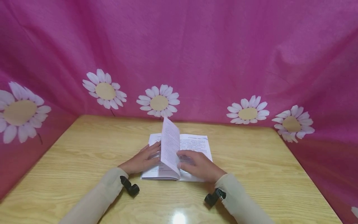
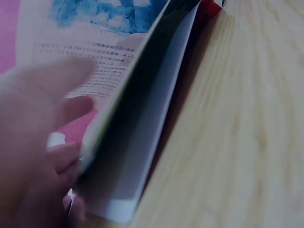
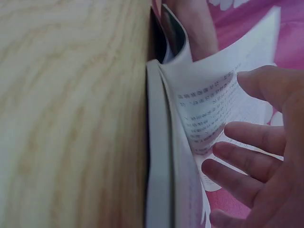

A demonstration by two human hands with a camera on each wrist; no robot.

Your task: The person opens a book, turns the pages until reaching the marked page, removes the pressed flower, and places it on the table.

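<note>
An open book [image 1: 197, 143] with printed text lies on the table, and one page [image 1: 170, 144] stands up near its middle. My left hand [image 1: 141, 161] rests over the left page, its fingers extended and the tips partly hidden behind the raised page. In the left wrist view, a blue picture [image 2: 107, 15] and printed lines show beside that hand. My right hand [image 1: 199, 165] is over the right page, close to the raised page. Spread, lightly bent fingers [image 3: 247, 161] face the curving paper in the right wrist view; thumb contact with it is unclear.
The wood-grain table [image 1: 251, 161] extends around the book. A pink cloth [image 1: 195, 62] with white daisies hangs behind the table and along its sides. Black devices [image 1: 131, 188] are strapped at both wrists over light sleeves.
</note>
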